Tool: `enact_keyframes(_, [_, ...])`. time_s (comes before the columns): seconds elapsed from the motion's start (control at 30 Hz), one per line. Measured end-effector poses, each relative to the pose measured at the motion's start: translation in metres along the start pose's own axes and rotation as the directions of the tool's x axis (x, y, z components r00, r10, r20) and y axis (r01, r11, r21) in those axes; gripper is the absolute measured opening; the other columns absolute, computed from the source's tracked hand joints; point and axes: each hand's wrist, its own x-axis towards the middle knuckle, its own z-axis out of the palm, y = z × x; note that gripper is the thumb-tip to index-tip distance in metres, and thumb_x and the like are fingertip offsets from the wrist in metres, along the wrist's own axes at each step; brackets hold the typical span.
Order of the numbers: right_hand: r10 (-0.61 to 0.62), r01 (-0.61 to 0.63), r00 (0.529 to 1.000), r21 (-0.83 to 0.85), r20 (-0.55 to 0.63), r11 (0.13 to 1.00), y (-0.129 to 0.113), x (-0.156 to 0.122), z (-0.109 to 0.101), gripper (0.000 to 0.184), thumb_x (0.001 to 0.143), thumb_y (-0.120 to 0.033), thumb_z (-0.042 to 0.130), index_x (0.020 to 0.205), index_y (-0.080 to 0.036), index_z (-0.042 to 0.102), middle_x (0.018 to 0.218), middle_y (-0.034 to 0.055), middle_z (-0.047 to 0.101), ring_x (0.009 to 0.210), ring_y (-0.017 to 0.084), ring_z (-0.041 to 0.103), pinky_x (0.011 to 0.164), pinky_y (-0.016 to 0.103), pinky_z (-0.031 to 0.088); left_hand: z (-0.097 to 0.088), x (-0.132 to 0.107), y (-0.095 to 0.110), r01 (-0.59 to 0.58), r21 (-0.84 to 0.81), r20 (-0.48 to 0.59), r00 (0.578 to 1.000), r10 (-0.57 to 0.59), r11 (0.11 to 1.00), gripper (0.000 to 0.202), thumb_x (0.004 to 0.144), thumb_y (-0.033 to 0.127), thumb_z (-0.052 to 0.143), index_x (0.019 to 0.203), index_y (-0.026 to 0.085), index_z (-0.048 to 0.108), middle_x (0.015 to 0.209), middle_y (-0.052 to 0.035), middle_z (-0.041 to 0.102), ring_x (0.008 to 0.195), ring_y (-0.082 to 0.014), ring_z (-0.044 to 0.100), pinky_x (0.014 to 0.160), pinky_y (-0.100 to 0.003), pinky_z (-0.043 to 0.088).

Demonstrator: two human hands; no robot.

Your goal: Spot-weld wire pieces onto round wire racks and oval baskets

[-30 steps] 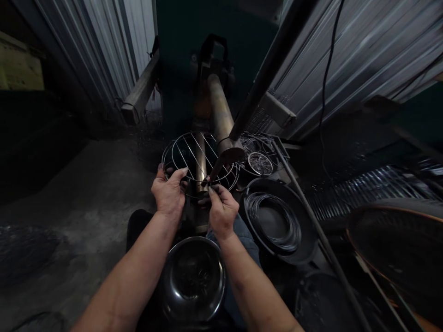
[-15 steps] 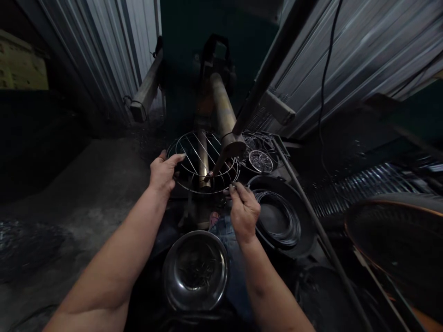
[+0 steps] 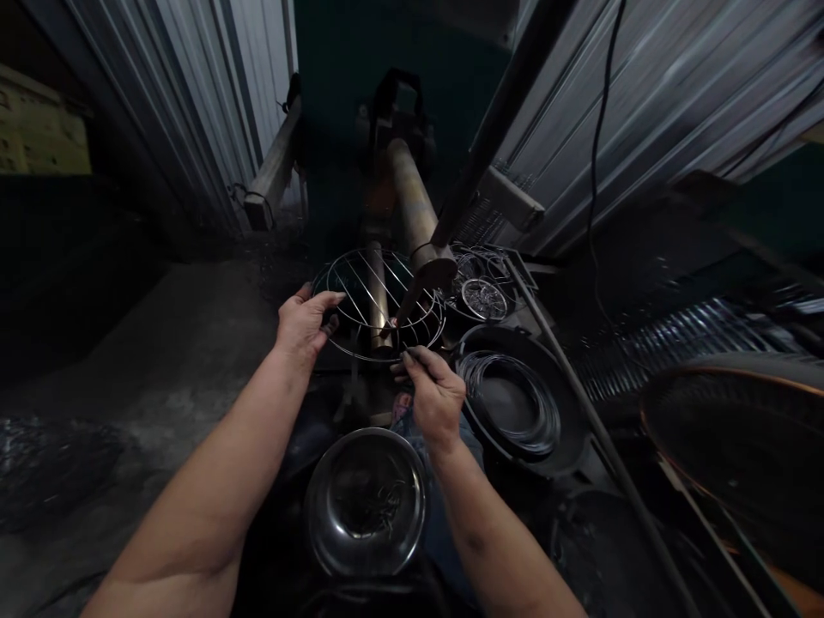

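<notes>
A round wire rack point(image 3: 351, 257) with parallel cross wires lies between the two arms of a spot welder point(image 3: 415, 206). My left hand point(image 3: 304, 322) grips its left rim, thumb on top. The welder's upper tip and lower arm meet at the rack's near edge, where a small orange glow shows. Just below that edge is my right hand point(image 3: 434, 390), its thumb and forefinger pinched together; what they hold, if anything, is too small to make out. Below my hands a shiny metal bowl point(image 3: 366, 549) contains several small wire pieces point(image 3: 388, 506).
Right of my right hand, a dark round basin point(image 3: 570, 455) holds coiled wire rings point(image 3: 541, 412). More round wire pieces point(image 3: 486, 299) lie behind it. A long metal bar point(image 3: 579, 395) runs along the right. A second wooden-looking beam point(image 3: 274, 180) juts out at left.
My right hand has moved left along the rack's near edge, closer to the welder tip. The left hand stays on the rim. The rack looks nearly unmoved.
</notes>
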Motion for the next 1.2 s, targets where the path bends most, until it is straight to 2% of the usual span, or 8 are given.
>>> enact_keyframes(0.13, [-0.085, 0.084, 0.994, 0.009, 0.065, 0.996, 0.005, -0.002, 0.015, 0.012, 0.077, -0.028, 0.069, 0.086, -0.022, 0.074, 0.084, 0.0009, 0.068, 0.064, 0.014, 0.066, 0.056, 0.026, 0.056, 0.001, -0.019, -0.001, -0.065, -0.031, -0.013, 0.998, 0.064, 0.997, 0.048, 0.041, 0.016, 0.08, 0.083, 0.017, 0.057, 0.069, 0.0028, 0.055, 0.056, -0.0098, 0.051, 0.048, -0.022, 0.04])
enact_keyframes(0.23, [-0.043, 0.052, 0.994, -0.092, 0.099, 0.994, 0.013, -0.001, 0.018, 0.016, 0.077, -0.028, 0.068, 0.089, -0.021, 0.075, 0.079, 0.0012, 0.068, 0.061, 0.014, 0.065, 0.054, 0.026, 0.054, 0.003, -0.039, -0.002, -0.115, -0.071, -0.058, 0.992, 0.111, 0.991, 0.052, 0.041, 0.017, 0.082, 0.087, 0.017, 0.058, 0.072, 0.0048, 0.05, 0.054, -0.0074, 0.049, 0.047, -0.02, 0.039])
enact_keyframes(0.37, [0.002, 0.006, 0.999, -0.219, 0.039, 0.976, 0.017, 0.004, 0.014, 0.02, 0.077, -0.031, 0.066, 0.087, -0.016, 0.074, 0.078, 0.0036, 0.071, 0.065, 0.016, 0.066, 0.06, 0.028, 0.055, 0.007, -0.054, -0.006, -0.172, -0.09, -0.047, 0.985, 0.169, 0.981, 0.05, 0.043, 0.017, 0.083, 0.084, 0.017, 0.056, 0.075, 0.0057, 0.047, 0.051, -0.005, 0.047, 0.044, -0.02, 0.037])
enact_keyframes(0.57, [0.019, -0.021, 1.0, -0.173, -0.012, 0.985, 0.013, 0.004, 0.016, 0.022, 0.079, -0.035, 0.064, 0.081, -0.015, 0.07, 0.065, 0.001, 0.066, 0.058, 0.016, 0.063, 0.055, 0.027, 0.054, 0.012, -0.053, -0.012, -0.164, -0.129, -0.066, 0.985, 0.157, 0.978, 0.05, 0.042, 0.017, 0.083, 0.084, 0.018, 0.055, 0.076, 0.0057, 0.048, 0.051, -0.0049, 0.047, 0.044, -0.02, 0.037])
enact_keyframes(0.8, [0.007, -0.013, 0.999, -0.136, -0.04, 0.991, 0.021, 0.006, 0.015, 0.028, 0.076, -0.041, 0.066, 0.085, -0.015, 0.069, 0.069, 0.0016, 0.067, 0.06, 0.015, 0.063, 0.057, 0.027, 0.055, 0.017, -0.051, -0.009, -0.122, -0.152, -0.082, 0.991, 0.11, 0.981, 0.052, 0.039, 0.015, 0.083, 0.083, 0.017, 0.056, 0.076, 0.0058, 0.049, 0.053, -0.0047, 0.048, 0.046, -0.019, 0.037])
enact_keyframes(1.2, [0.039, -0.04, 0.999, -0.098, -0.01, 0.994, 0.02, 0.013, 0.016, 0.021, 0.077, -0.035, 0.065, 0.079, -0.014, 0.067, 0.066, 0.0003, 0.064, 0.056, 0.015, 0.062, 0.055, 0.027, 0.053, 0.021, -0.044, -0.01, -0.105, -0.143, -0.1, 0.991, 0.091, 0.984, 0.053, 0.039, 0.015, 0.083, 0.085, 0.018, 0.056, 0.074, 0.0061, 0.049, 0.054, -0.0059, 0.048, 0.045, -0.02, 0.037])
